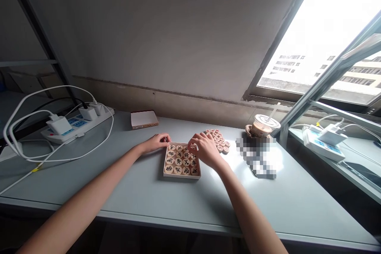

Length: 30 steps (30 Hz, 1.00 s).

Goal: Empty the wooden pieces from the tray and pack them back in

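Observation:
A shallow square box [182,175] lies on the grey table, filled with rows of round wooden pieces [177,161] bearing black characters. At the box's upper left corner, my left hand [157,143] rests with bent fingers against the rim. My right hand [204,149] is over the upper right part of the box, its fingers curled down on the pieces there; whether it grips one is hidden. Just behind and right of my right hand, a group of round pieces with red characters [220,139] lies on the table.
Behind at the left is an open box lid [144,120]. A power strip [77,125] with white chargers and looping cables is at the far left. A drink cup with a straw [263,126] stands at the right, beside a blurred item [258,158].

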Each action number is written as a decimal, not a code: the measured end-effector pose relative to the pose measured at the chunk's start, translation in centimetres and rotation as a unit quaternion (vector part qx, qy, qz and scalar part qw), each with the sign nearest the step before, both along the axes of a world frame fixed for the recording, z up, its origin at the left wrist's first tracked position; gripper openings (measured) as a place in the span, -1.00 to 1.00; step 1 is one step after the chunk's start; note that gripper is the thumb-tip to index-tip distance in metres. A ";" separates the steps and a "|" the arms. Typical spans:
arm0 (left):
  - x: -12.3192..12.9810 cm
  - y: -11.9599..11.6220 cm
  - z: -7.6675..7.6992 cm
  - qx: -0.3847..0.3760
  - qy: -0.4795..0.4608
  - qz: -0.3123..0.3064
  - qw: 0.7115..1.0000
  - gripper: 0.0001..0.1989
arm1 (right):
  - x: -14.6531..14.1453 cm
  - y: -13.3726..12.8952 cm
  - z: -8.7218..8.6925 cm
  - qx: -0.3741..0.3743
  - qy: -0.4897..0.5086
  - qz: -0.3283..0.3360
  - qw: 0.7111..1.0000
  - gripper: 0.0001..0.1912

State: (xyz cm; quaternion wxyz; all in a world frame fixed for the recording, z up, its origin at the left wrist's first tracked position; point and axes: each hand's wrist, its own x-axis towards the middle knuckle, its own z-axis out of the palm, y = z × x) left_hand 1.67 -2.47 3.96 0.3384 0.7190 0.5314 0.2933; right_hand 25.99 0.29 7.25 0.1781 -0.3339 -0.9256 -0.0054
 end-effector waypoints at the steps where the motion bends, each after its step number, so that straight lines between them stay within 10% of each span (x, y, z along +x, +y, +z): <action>1: 0.0 0.0 -0.1 0.001 0.000 0.004 1.000 -0.84 | 0.6 0.5 0.1 0.004 -0.007 -0.010 1.000 -0.83; 30: 0.2 -0.3 0.3 -0.002 0.001 0.016 1.000 -0.79 | 1.3 1.2 0.2 -0.053 0.007 0.030 0.998 -0.85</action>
